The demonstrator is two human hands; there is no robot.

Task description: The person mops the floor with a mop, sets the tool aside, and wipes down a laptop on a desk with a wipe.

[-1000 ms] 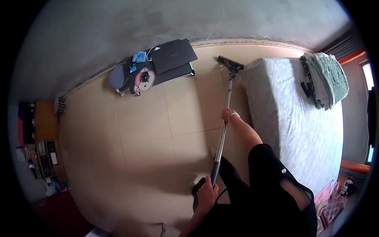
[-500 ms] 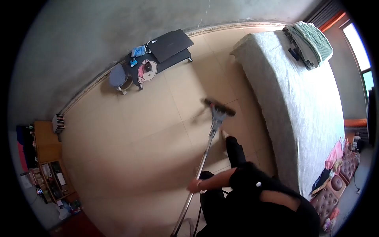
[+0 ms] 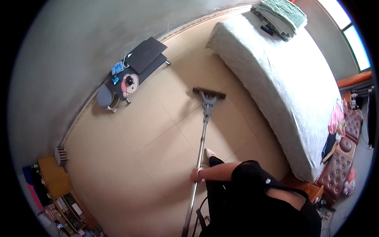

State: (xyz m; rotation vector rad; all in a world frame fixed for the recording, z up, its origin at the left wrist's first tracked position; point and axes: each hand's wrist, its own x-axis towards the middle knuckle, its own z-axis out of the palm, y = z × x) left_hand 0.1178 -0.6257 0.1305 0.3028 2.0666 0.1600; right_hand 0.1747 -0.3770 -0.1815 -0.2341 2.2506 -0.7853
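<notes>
My right hand (image 3: 196, 175) is wrapped round the metal pole of a long-handled floor tool (image 3: 201, 138), about midway along it. A wide dark head (image 3: 209, 93) at the pole's far end rests on the tiled floor, left of the bed. The pole runs down to a dark grip (image 3: 185, 230) at the bottom edge of the view. My left hand is out of view. A light shoe (image 3: 209, 153) shows just right of the pole.
A low table (image 3: 152, 70) bears a closed laptop (image 3: 147, 54), beside a round stool (image 3: 105, 96) by the wall. The bed (image 3: 272, 83) carries folded blankets (image 3: 282, 15). A wooden cabinet (image 3: 55, 176) stands at the lower left, a tufted brown seat (image 3: 335, 173) at the right.
The tool's head has come away from the wall end of the bed, back over open floor. My right hand has moved down and left with the pole. My left hand has left the view.
</notes>
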